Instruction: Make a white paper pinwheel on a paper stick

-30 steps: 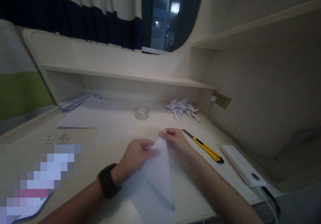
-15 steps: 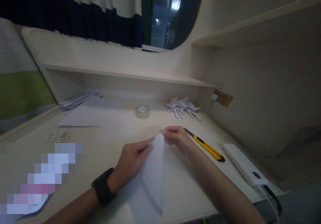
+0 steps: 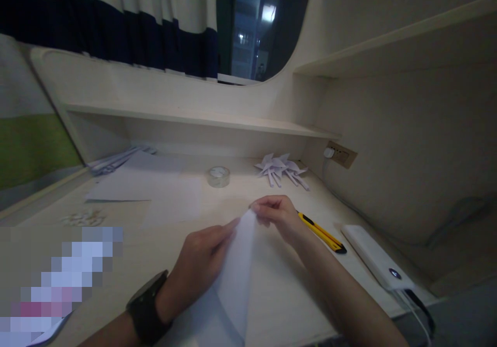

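Both hands folding a white paper sheet (image 3: 236, 279) on the pale wood surface (image 3: 163, 243).

Left hand (image 3: 202, 266), black watch (image 3: 147, 308) on wrist, lies flat on the sheet, fingers stretched out and pressing its left side down. Right hand (image 3: 277, 215) pinches the sheet's top corner between thumb and fingertips, closed on it; the flap stands lifted off the surface, crease running down toward the near edge. Yellow utility knife (image 3: 320, 231) just right of the right hand, partly hidden by it. White power bank (image 3: 376, 256) with cable further right, near surface edge. Tape roll (image 3: 218, 176) behind the hands, well apart. Folded paper shapes (image 3: 281, 168) at back right by wall socket (image 3: 341, 154). Loose paper sheets (image 3: 132, 184) back left. Pixelated patch lower left, cannot tell what it is.
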A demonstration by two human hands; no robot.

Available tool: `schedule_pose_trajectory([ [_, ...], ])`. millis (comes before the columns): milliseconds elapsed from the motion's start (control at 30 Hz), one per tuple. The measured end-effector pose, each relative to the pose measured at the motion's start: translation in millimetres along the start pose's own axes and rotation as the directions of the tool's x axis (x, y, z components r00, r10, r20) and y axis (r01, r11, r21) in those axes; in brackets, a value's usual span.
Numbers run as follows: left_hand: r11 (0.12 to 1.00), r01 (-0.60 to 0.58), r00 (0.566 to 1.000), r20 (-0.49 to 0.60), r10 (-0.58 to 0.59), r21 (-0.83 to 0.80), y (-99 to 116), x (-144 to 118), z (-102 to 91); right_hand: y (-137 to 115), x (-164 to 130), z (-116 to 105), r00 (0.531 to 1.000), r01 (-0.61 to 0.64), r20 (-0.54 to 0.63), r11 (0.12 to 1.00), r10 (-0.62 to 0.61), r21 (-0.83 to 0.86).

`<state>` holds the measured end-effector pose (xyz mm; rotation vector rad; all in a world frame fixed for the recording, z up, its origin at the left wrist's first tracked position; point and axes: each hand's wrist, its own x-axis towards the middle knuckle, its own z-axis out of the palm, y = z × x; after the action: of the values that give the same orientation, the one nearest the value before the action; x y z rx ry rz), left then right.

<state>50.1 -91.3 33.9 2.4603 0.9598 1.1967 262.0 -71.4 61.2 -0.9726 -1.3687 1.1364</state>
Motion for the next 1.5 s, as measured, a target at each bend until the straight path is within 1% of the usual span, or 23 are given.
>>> schedule_pose_trajectory([
  [200,0.995,-0.085,0.996,-0.018,0.084,-0.059,6,-1,-4.9,-9,-4,-2,0.999,0.032,0.032,0.999,-0.032,-0.002],
  [367,0.994,-0.087,0.996,-0.014,0.087,-0.061,7,-1,-6.0,-9,-4,-2,0.999,0.037,0.016,0.999,-0.037,-0.009],
  [500,0.995,-0.06,0.998,0.005,0.06,-0.078,10,0,-6.7,-9,-4,-2,0.999,0.035,-0.002,0.999,-0.035,0.001],
  [667,0.997,0.023,0.999,0.035,-0.02,-0.076,10,0,-7.4,-11,-4,-2,1.0,0.025,-0.002,1.0,-0.025,0.01],
  [833,0.988,0.102,0.993,0.07,-0.094,-0.119,12,1,-9.8,-13,-4,-2,1.0,0.005,-0.003,0.999,-0.005,0.039],
  [1000,0.974,0.154,0.986,0.091,-0.141,-0.167,14,5,-12.8,-14,-4,0,0.999,-0.004,-0.034,0.998,0.006,0.057],
  [1100,0.974,0.16,0.986,0.078,-0.149,-0.162,14,5,-12.7,-12,-5,1,0.999,0.009,-0.047,0.999,-0.007,0.051],
  [1233,0.981,0.135,0.99,0.052,-0.129,-0.136,14,4,-11.3,-9,-5,3,0.997,0.028,-0.079,0.999,-0.025,0.035],
  [1400,0.985,0.127,0.992,0.041,-0.123,-0.114,15,3,-12.0,-10,-5,7,0.991,0.032,-0.13,0.999,-0.031,0.01],
  [1500,0.986,0.134,0.991,0.028,-0.132,-0.103,15,3,-12.5,-12,-5,8,0.992,0.043,-0.121,0.999,-0.046,-0.021],
])
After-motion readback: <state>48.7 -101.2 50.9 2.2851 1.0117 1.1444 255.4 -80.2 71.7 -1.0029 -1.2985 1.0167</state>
